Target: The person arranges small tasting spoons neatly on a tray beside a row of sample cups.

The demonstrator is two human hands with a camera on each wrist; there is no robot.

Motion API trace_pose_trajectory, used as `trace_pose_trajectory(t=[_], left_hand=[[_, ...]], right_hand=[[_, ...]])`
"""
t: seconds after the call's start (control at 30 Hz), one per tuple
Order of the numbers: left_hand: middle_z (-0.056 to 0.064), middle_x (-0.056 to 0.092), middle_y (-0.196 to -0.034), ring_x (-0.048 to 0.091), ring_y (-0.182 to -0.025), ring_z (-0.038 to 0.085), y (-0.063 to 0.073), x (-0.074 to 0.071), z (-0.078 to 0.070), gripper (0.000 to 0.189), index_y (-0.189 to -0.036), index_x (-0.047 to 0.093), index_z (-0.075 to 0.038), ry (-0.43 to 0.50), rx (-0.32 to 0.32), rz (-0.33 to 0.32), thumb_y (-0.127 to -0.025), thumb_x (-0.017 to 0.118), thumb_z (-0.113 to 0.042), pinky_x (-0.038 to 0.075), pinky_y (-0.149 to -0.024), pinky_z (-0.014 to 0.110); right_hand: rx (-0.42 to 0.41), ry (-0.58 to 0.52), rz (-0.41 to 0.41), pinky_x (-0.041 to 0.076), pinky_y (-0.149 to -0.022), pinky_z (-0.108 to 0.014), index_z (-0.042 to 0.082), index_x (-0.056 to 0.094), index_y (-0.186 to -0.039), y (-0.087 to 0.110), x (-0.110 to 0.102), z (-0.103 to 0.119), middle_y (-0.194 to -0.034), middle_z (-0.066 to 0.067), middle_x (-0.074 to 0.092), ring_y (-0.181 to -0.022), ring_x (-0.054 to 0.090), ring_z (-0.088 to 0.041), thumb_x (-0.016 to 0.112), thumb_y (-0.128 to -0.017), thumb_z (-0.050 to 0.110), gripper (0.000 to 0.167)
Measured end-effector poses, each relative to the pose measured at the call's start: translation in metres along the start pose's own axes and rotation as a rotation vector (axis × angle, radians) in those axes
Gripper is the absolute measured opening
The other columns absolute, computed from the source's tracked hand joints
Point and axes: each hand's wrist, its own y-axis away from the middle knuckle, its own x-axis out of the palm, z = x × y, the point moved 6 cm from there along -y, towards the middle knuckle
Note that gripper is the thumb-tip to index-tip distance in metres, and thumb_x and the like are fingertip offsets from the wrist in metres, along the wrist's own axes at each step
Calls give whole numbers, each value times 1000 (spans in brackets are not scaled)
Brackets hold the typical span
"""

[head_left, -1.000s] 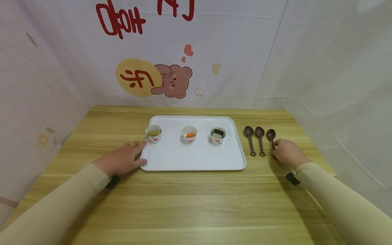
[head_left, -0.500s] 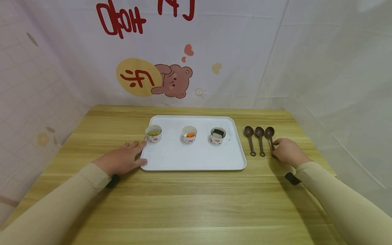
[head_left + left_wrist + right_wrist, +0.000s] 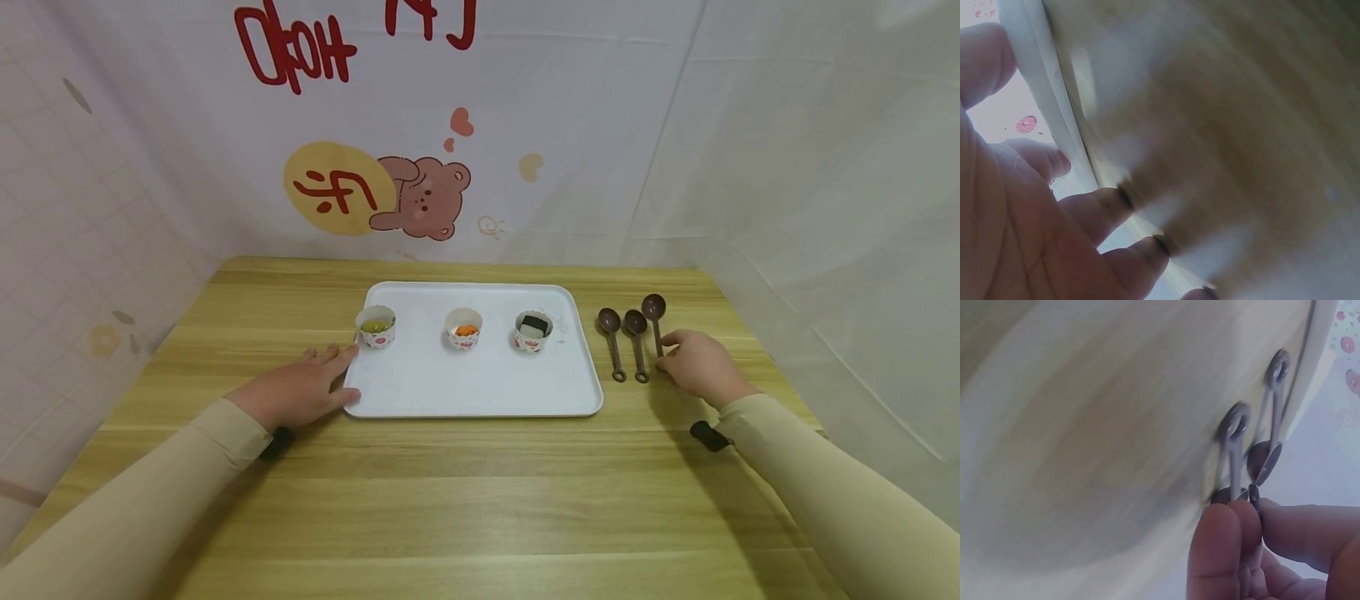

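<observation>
There are three brown spoons (image 3: 635,322), three patterned cups (image 3: 464,342), one white tray (image 3: 468,385) and two hands (image 3: 296,390)

Cloth-walled booth (image 3: 585,125); cartoon-bear backdrop (image 3: 480,100), pale hangings (image 3: 832,208) both sides, wood-grain table (image 3: 480,492)

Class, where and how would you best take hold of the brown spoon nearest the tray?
Probably pinch the spoon by its slim handle, near the ring, from above on the near side: the handle points that way, with the tray and middle spoon flanking it.
</observation>
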Motion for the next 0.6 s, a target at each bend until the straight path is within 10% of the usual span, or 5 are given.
trace_pose_trajectory(t=[0.6], left_hand=[[39, 26, -166, 23, -147, 70, 0, 0, 0, 85, -167, 25, -5, -4, -5, 13, -107, 50, -59, 30, -117, 77]], right_hand=[[-22, -169, -26, 51, -55, -31, -11, 51, -147, 4, 6, 40, -121, -29, 71, -67, 63, -17, 59, -104, 14, 50]])
